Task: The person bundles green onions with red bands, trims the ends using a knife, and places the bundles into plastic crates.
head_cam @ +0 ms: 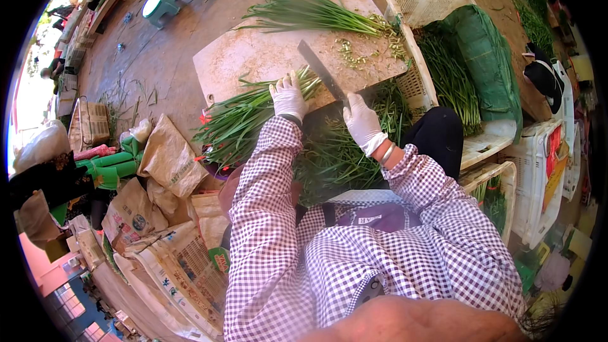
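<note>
My left hand [289, 97], in a white glove, presses on a bunch of long green leaves [242, 116], apparently Chinese chives. The pale stem ends point right, at the near edge of a worn pinkish board [247, 59]. In my gloved right hand [363, 121] is the handle of a knife with a long flat blade [320, 69]. The blade slants up and left over the board, just right of those stem ends. Another bunch of chives [313, 12] lies across the board's far side. Short cut stem ends [351, 54] are scattered at the right.
A cream plastic crate [418, 73] stands at the right, holding more chives [449, 76] under green cloth [484, 52]. Loose leaves [332, 152] are heaped below the board. Woven sacks [171, 156] lie at the left. A small green stool [160, 8] stands farther off.
</note>
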The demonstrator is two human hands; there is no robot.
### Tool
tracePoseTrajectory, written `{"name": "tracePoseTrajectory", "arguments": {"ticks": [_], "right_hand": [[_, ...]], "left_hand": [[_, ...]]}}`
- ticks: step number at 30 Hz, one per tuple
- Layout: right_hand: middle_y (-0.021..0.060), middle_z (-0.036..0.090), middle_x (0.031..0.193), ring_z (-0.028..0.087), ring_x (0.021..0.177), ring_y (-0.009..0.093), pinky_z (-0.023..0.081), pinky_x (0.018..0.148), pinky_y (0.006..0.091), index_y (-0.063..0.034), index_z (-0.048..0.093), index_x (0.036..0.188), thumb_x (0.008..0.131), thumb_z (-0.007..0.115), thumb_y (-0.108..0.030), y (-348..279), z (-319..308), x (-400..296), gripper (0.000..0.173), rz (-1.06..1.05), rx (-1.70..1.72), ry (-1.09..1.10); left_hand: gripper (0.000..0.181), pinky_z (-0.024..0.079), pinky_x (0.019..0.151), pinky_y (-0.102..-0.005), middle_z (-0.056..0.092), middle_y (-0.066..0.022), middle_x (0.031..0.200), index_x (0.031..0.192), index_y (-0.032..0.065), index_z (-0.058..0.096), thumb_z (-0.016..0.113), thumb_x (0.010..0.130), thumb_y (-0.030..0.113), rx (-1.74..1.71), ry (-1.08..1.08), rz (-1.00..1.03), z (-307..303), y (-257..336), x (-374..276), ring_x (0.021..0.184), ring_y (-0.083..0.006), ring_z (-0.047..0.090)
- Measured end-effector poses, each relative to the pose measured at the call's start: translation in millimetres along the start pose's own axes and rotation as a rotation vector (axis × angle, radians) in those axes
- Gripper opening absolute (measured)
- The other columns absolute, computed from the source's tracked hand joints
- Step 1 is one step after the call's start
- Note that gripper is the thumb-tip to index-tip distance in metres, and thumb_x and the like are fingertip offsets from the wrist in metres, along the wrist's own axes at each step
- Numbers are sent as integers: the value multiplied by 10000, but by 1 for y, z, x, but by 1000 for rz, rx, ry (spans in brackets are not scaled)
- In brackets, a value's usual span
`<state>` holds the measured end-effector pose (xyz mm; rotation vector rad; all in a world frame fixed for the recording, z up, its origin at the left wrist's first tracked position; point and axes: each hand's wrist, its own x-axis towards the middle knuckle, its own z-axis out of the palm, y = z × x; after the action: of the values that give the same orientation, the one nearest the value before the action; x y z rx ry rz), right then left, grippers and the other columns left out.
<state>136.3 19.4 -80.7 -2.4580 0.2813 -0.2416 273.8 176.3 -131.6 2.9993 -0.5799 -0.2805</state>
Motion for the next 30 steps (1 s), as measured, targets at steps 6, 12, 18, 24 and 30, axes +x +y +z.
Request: {"name": "tracePoseTrajectory", "arguments": {"ticks": [6, 12, 18, 24, 30], "right_hand": [[186, 588, 1028, 641, 739, 380, 518, 635, 493, -65, 479, 1150, 911, 466, -134, -4, 7, -4, 249, 32, -170, -207], [242, 640, 903, 649, 816, 416, 521, 691, 503, -29, 484, 1082, 921, 431, -132, -3, 12, 20, 198, 93, -232, -380], [270, 650, 919, 615, 908, 462, 474, 797, 531, -13, 488, 1070, 921, 489, -203, -10, -8, 45, 241, 186, -133, -535], [290, 634, 923, 605, 918, 467, 469, 797, 525, -16, 482, 1069, 920, 498, -202, -11, -2, 51, 239, 195, -104, -532], [290, 637, 926, 610, 899, 465, 476, 782, 518, -12, 485, 1073, 931, 455, -179, -14, 7, 51, 222, 213, -135, -519]], "left_hand": [[989, 301, 1055, -473, 478, -138, 1330, 1436, 55, 313, 771, 681, 500, 42, 8, 4, 1, 0, 2, 1239, -298, 441], [989, 301, 1050, -472, 472, -136, 1320, 1441, 55, 295, 767, 686, 486, 39, 4, -4, 2, 1, 1, 1239, -296, 433], [975, 306, 1038, -487, 467, -132, 1317, 1436, 54, 291, 761, 697, 482, 36, 32, 6, 9, 0, 1, 1238, -294, 428], [950, 307, 1036, -494, 465, -129, 1316, 1429, 54, 298, 754, 709, 473, 50, 38, 7, 13, 0, 2, 1236, -302, 427], [936, 268, 1073, -538, 410, -118, 1377, 1445, 70, 266, 737, 739, 463, 36, -56, -25, 10, 3, 5, 1294, -292, 379]]}}
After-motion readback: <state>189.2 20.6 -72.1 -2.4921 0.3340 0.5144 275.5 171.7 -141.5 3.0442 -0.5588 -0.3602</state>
